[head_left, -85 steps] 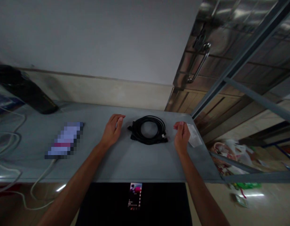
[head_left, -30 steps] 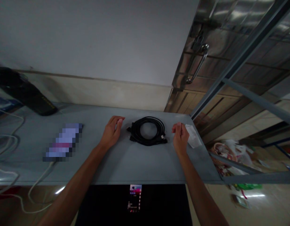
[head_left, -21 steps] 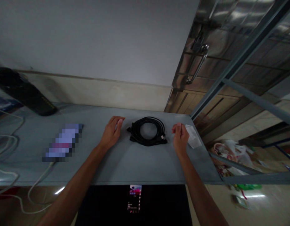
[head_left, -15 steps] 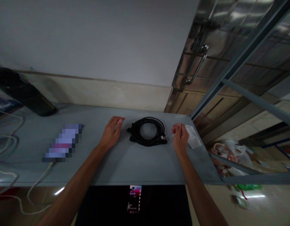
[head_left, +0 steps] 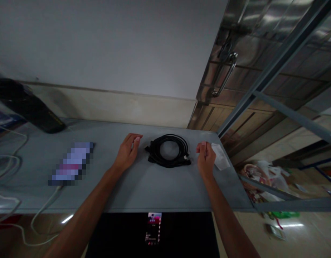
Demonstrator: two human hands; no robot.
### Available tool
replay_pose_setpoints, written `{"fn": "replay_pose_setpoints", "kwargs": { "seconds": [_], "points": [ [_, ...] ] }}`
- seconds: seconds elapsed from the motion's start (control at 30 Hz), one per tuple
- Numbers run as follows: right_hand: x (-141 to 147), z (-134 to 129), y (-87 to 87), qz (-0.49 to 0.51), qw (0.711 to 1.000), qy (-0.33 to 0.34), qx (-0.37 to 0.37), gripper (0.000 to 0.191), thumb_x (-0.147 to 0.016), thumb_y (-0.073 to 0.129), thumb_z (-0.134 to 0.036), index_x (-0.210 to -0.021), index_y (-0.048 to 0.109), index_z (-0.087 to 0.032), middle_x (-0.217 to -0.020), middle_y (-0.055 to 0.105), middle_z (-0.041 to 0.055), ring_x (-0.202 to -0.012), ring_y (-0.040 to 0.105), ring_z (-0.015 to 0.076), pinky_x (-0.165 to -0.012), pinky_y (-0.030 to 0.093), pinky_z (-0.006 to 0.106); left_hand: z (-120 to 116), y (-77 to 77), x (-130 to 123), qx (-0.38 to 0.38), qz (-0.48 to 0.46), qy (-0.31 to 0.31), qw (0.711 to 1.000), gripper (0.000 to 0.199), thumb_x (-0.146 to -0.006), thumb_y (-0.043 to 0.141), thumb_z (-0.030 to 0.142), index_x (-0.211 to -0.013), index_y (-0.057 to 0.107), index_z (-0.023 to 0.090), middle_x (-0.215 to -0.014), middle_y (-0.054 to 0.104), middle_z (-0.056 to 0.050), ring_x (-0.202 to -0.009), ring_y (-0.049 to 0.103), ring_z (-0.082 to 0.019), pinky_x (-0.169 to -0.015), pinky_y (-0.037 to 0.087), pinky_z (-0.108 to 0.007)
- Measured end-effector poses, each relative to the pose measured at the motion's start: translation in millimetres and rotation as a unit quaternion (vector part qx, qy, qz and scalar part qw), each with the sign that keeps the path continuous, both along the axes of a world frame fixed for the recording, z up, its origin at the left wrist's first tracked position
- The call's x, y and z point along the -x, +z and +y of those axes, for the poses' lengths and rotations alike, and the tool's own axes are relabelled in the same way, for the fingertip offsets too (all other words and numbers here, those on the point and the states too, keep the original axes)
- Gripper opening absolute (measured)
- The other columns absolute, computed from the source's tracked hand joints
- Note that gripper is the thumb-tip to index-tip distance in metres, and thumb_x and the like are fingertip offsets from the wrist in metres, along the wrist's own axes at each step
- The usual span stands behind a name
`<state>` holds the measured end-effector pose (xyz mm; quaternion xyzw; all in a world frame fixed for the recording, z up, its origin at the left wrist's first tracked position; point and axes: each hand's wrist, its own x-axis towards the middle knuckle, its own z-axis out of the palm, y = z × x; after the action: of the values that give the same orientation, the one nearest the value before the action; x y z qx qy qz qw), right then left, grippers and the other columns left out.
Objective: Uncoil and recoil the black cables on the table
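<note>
A coiled black cable (head_left: 169, 165) lies on the grey tabletop between my two hands, apart from both. Its plug ends show at the left and the lower right of the coil. My left hand (head_left: 128, 150) rests just left of it, loosely curved with fingertips pointing at the coil, and holds nothing I can see. To the right of the coil, my right hand (head_left: 206, 157) is closed, its fingers folded in and the thumb against them, with nothing showing in it. Touching or very near that hand is a white paper or packet (head_left: 221, 157).
A phone (head_left: 72, 161) with a blurred screen and a white charging cord (head_left: 44, 209) lies at left. Behind it leans a dark bag-like object (head_left: 31, 105). A black laptop-like panel (head_left: 122, 233) reflects a screen below the table edge. Metal frame bars (head_left: 243, 104) stand at right.
</note>
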<state>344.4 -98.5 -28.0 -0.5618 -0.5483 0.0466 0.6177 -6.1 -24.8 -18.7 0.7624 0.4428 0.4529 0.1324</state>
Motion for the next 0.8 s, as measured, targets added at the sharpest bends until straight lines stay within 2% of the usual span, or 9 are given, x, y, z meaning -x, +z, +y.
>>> {"fn": "replay_pose_setpoints", "kwargs": {
  "seconds": [0.1,0.17,0.2,0.3,0.4,0.5,0.6,0.8],
  "points": [
    [8.8,-5.9,3.3,-0.156,0.985,0.018,-0.064,0.037,-0.118,0.050,-0.055,-0.099,0.062,-0.026,-0.092,0.071,0.0059,-0.091,0.068,0.0256,-0.087,0.054,0.042,-0.1,0.8,-0.3,0.005,0.004,0.001,1.000,0.047,-0.120,0.038,0.053,-0.128,0.071,0.020,-0.124,0.074,-0.013,-0.122,0.071,-0.030,-0.115,0.055,-0.050],
    [21.1,-10.6,6.2,-0.258,0.958,0.073,-0.103,0.033,-0.113,0.063,-0.057,-0.114,0.066,-0.024,-0.109,0.076,0.0111,-0.104,0.071,0.0296,-0.095,0.055,0.047,0.1,0.9,-0.3,0.006,0.005,0.001,1.000,0.047,-0.120,0.039,0.052,-0.128,0.072,0.019,-0.124,0.074,-0.013,-0.121,0.071,-0.029,-0.115,0.054,-0.049],
    [28.2,-12.6,7.1,-0.300,0.942,0.108,-0.108,0.038,-0.110,0.069,-0.058,-0.122,0.067,-0.023,-0.117,0.076,0.0135,-0.110,0.072,0.0315,-0.098,0.055,0.049,0.1,0.8,-0.3,0.006,0.005,0.001,1.000,0.047,-0.120,0.039,0.051,-0.127,0.072,0.019,-0.124,0.074,-0.013,-0.121,0.071,-0.029,-0.114,0.054,-0.049],
    [46.3,-14.9,5.5,-0.391,0.896,0.198,-0.066,0.059,-0.104,0.075,-0.068,-0.136,0.068,-0.019,-0.128,0.076,0.0171,-0.119,0.071,0.0345,-0.108,0.054,0.054,0.1,0.9,-0.4,0.005,0.000,-0.001,1.000,0.046,-0.120,0.040,0.051,-0.127,0.072,0.019,-0.123,0.074,-0.013,-0.120,0.071,-0.029,-0.113,0.055,-0.048],
    [53.0,-12.3,-1.4,-0.440,0.869,0.227,0.011,0.056,-0.106,0.072,-0.070,-0.126,0.073,-0.018,-0.117,0.078,0.0145,-0.112,0.071,0.0332,-0.105,0.056,0.051,-0.4,1.3,-0.8,0.005,-0.001,0.000,1.000,0.047,-0.120,0.040,0.051,-0.126,0.073,0.019,-0.122,0.074,-0.013,-0.120,0.071,-0.030,-0.113,0.055,-0.049],
    [50.6,-8.0,-7.4,-0.460,0.861,0.210,0.051,0.045,-0.109,0.070,-0.064,-0.114,0.076,-0.020,-0.108,0.078,0.0115,-0.106,0.071,0.0305,-0.098,0.058,0.046,-0.9,1.6,-1.0,0.006,0.003,0.000,1.000,0.047,-0.120,0.040,0.052,-0.126,0.072,0.019,-0.122,0.074,-0.013,-0.120,0.071,-0.030,-0.113,0.055,-0.050],
    [44.6,-3.8,-9.8,-0.466,0.861,0.198,0.057,0.044,-0.107,0.072,-0.064,-0.111,0.077,-0.020,-0.106,0.077,0.0103,-0.104,0.072,0.0292,-0.097,0.057,0.043,-1.0,0.8,-0.7,0.006,0.004,-0.004,1.000,0.046,-0.120,0.040,0.051,-0.126,0.072,0.019,-0.122,0.074,-0.013,-0.119,0.071,-0.029,-0.112,0.055,-0.049],
    [24.2,4.2,-15.2,-0.445,0.879,0.148,0.088,0.041,-0.103,0.078,-0.063,-0.109,0.077,-0.022,-0.107,0.078,0.0093,-0.106,0.073,0.0295,-0.100,0.057,0.043,0.4,-1.7,0.8,0.000,0.000,-0.005,1.000,0.045,-0.120,0.040,0.050,-0.127,0.072,0.019,-0.122,0.074,-0.012,-0.118,0.071,-0.028,-0.110,0.055,-0.048]
  ]
}}
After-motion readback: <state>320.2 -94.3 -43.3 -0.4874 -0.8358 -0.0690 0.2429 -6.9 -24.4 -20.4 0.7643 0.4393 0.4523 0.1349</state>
